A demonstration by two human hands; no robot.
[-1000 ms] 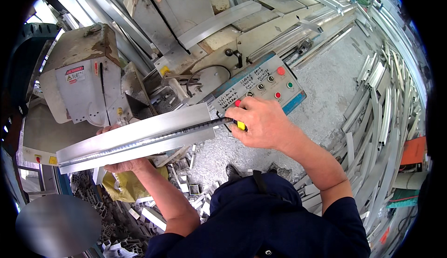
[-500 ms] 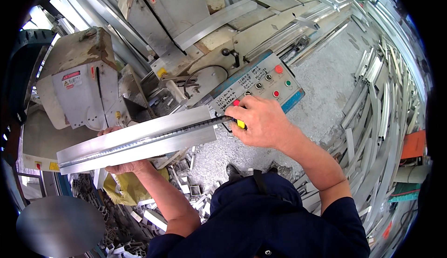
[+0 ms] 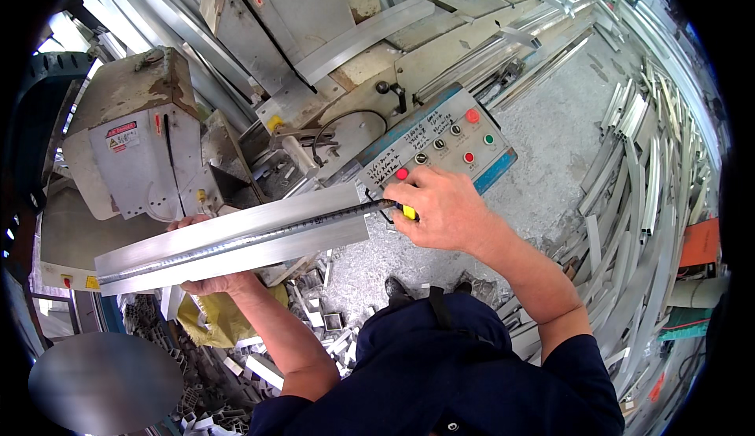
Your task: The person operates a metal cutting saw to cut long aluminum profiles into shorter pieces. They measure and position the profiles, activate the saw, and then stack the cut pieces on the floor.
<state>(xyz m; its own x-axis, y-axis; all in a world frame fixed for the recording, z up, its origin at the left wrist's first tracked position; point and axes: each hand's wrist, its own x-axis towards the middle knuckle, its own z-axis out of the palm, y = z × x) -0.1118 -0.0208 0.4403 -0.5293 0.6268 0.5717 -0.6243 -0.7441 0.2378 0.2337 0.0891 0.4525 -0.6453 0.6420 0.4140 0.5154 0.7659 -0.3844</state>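
Observation:
A long silver aluminium profile (image 3: pixel 236 239) lies slantwise across the view in front of a cutting machine. My left hand (image 3: pixel 214 283) grips it from below near its left half, fingers wrapped around its far edge. My right hand (image 3: pixel 444 209) is at the profile's right end, shut on a yellow tape measure (image 3: pixel 409 213). The dark tape blade (image 3: pixel 314 219) runs leftward along the profile's top face. Just behind my right hand is a control panel (image 3: pixel 440 147) with red, green and black buttons.
A grey saw head (image 3: pixel 134 149) stands behind the profile at left, and a second saw housing (image 3: pixel 291 19) is further back. Short metal offcuts (image 3: pixel 318 314) and a yellow bag (image 3: pixel 216 322) lie below. Several long profiles (image 3: pixel 653 169) are stacked at right.

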